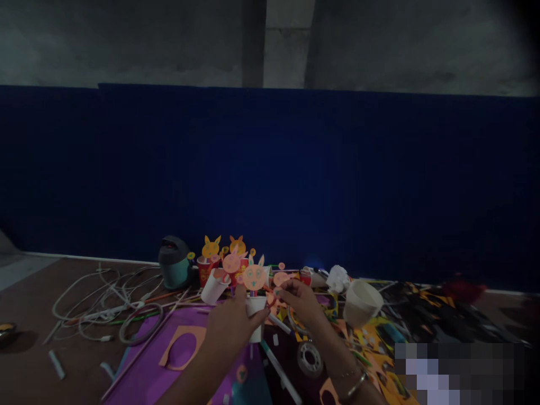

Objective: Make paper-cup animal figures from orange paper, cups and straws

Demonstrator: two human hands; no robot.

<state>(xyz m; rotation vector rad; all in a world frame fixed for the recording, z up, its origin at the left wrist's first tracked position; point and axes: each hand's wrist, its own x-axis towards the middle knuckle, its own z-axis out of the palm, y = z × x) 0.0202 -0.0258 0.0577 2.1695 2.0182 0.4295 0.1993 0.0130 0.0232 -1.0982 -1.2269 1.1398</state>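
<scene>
Both hands [231,322] [301,302] curled at white cup [255,305]

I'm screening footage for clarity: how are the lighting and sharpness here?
Head view: dim throughout, the blue panel especially dark; black clutter at right sinks into shadow; the top right corner goes black; coarse pixelation covers part of the lower right; the paper animal face by the left hand reads clearly.

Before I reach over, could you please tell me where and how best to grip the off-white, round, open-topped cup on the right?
Probably pinch the off-white cup by its rim, right side, from above: its wide mouth faces mainly upward, exposing that edge, while the right hand is to its left.
</scene>
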